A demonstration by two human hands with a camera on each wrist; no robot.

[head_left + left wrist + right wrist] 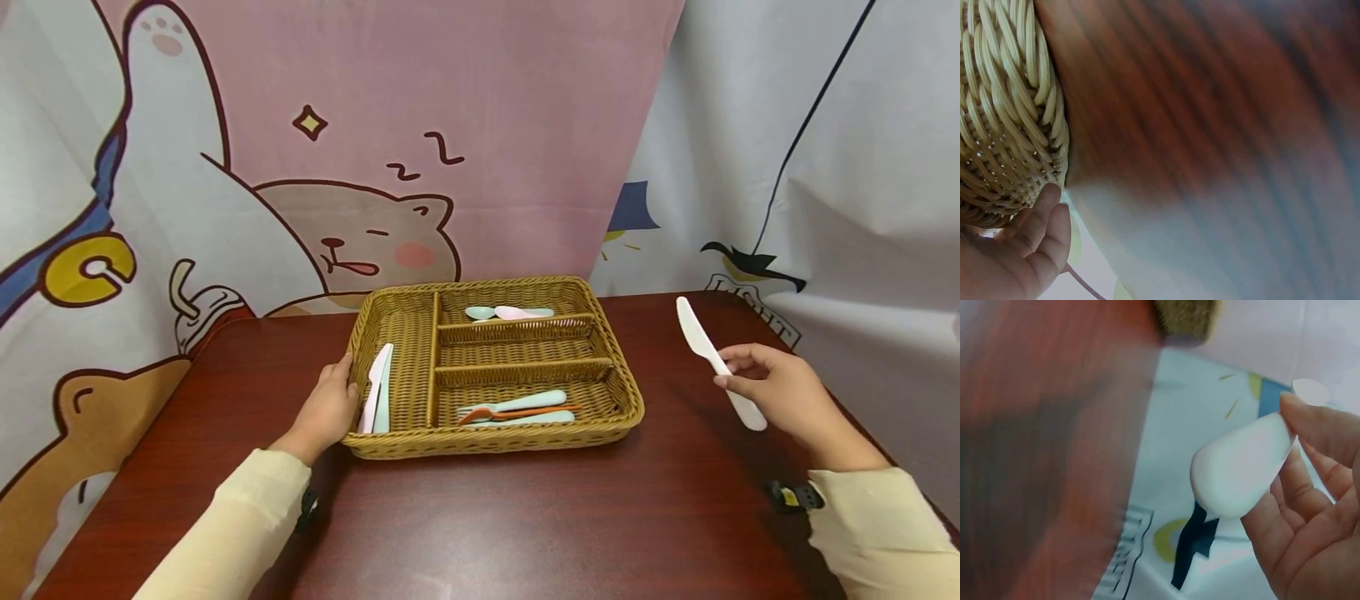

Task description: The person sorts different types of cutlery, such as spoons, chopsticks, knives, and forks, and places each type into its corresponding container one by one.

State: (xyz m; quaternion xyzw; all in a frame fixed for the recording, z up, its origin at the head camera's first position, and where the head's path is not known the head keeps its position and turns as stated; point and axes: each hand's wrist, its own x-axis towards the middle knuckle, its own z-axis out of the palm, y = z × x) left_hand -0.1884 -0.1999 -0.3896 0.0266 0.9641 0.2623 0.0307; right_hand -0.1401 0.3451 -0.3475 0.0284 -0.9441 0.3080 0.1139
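Note:
My right hand pinches a white table knife between thumb and fingers, above the table right of the wicker cutlery basket. The blade points away and to the left; in the right wrist view the rounded handle end sticks out toward the camera. My left hand rests against the basket's left side, and its fingers touch the woven wall. In the basket's left compartment lie a pink knife and a pale green knife.
The front compartment holds pale green forks and an orange fork. Pale green spoons and a pink spoon lie in the back compartment. A printed curtain hangs behind the dark red table.

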